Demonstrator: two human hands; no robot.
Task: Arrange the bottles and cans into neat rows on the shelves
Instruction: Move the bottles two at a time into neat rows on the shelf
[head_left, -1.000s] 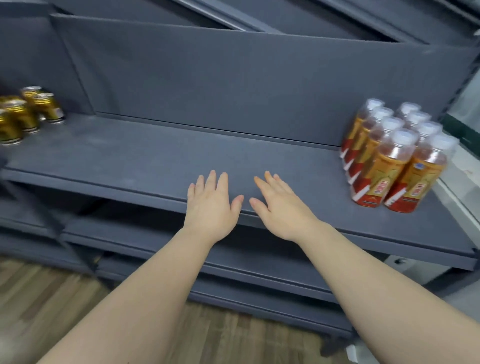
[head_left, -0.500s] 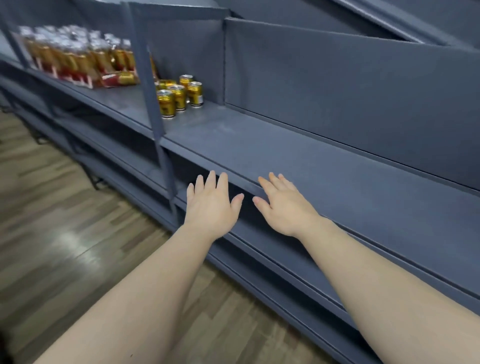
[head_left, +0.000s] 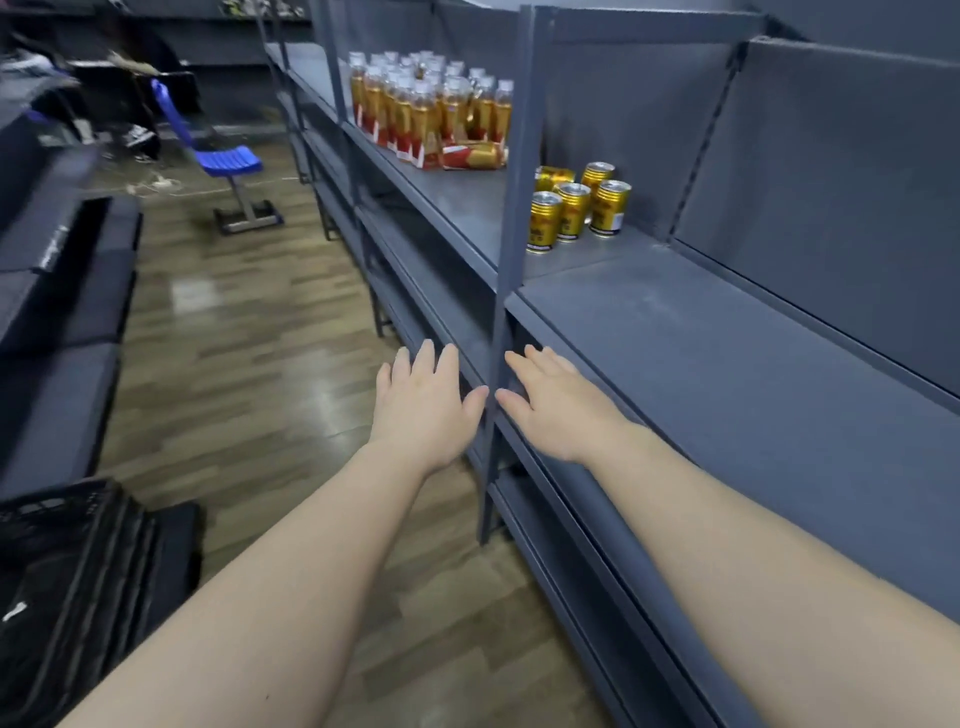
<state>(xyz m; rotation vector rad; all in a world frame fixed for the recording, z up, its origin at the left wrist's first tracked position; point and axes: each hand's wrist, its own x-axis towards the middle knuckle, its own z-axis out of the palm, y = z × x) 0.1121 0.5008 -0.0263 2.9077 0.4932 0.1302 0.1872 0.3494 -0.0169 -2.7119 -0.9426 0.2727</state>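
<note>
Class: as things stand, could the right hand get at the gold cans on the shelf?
Probably not yet. The right hand is open and empty, and bare shelf lies between it and the cans, which stand well beyond it; nothing blocks the way.

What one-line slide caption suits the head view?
Both empty hands, left and right, reach toward gold cans and bottles on grey shelf.

Dim, soft-blurred frame; floor (head_left: 322, 395) glare; warped edges.

can labels (head_left: 567, 218) blurred (unreadable), bottle labels (head_left: 421, 122) illegible
</note>
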